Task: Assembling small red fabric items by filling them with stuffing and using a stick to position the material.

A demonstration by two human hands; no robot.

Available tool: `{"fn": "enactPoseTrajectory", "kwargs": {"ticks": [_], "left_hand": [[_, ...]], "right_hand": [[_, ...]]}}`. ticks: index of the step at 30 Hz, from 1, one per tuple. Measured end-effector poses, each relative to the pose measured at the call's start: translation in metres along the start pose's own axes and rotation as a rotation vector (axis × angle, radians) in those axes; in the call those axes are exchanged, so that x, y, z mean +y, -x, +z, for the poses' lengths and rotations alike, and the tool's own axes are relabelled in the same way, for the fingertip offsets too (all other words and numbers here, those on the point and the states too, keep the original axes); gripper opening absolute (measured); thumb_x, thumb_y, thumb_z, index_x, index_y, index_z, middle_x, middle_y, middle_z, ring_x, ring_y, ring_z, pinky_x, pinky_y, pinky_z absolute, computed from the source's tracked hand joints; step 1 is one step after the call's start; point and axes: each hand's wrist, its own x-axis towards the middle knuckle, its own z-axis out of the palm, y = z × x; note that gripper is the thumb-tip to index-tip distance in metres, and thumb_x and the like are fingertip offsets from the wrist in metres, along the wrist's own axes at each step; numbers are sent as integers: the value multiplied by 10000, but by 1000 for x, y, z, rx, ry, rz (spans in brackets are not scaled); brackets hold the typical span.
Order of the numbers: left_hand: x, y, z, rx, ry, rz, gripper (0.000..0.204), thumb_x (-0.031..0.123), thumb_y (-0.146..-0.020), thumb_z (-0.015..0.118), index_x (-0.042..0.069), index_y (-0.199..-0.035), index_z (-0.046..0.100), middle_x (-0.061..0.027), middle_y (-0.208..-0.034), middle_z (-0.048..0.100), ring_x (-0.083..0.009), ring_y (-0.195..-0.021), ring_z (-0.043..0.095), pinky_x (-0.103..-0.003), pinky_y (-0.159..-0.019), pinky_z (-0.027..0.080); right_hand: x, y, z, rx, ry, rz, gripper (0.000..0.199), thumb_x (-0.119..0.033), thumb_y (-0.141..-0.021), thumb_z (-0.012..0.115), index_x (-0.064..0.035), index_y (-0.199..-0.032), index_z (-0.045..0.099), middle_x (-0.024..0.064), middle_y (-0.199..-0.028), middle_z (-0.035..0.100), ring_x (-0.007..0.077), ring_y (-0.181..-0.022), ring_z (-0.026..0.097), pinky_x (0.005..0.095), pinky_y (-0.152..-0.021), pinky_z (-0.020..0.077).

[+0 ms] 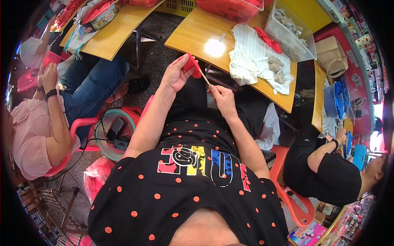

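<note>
Left hand (177, 74) had its grip closed on a red piece (197, 73), just off the near edge of the bench (193, 37); right hand (222, 99) pinched a thin stick (205, 78), far end at the piece — work looked underway, amount left couldn't be told. White cloth (244, 51), red cloth (267, 40) and clear bin (305, 50) crowded the bench's right side — apart from both hands
</note>
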Motion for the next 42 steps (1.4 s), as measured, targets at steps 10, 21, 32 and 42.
{"fn": "enactPoseTrajectory", "kwargs": {"ticks": [10, 21, 32, 42], "left_hand": [[-4, 2, 2, -11, -35, -72, 204, 218, -864, 641, 68, -1002, 630, -65, -962, 669, -176, -919, 639, -315, -834, 526], [11, 3, 5, -29, -77, 18, 223, 170, -859, 645, 31, -1031, 620, -89, -958, 667, -175, -873, 649, -314, -792, 534], [14, 15, 14, -146, -470, -152, 181, 131, -834, 667, -8, -946, 638, -106, -864, 664, -191, -768, 659, -301, -727, 544], [5, 10, 9, -86, -469, -151, 262, 183, -858, 642, 16, -1058, 611, -104, -967, 662, -193, -915, 644, -302, -807, 531]], "right_hand": [[4, 3, 8, -171, -579, 339, 316, -286, -931, 549, -47, -732, 602, -76, -547, 389, 15, -441, 288, 186, -410, 207], [0, -5, -13, -266, -514, 372, 306, -296, -923, 562, -49, -748, 610, -72, -560, 401, 16, -446, 285, 186, -417, 206], [-1, -7, -37, -134, 97, -32, 266, -240, -892, 594, -9, -797, 684, -31, -569, 523, 36, -532, 445, 205, -479, 336], [10, -10, -27, -151, 73, 12, 294, -275, -894, 579, -15, -809, 686, 18, -581, 562, 86, -538, 489, 247, -508, 381]]}}
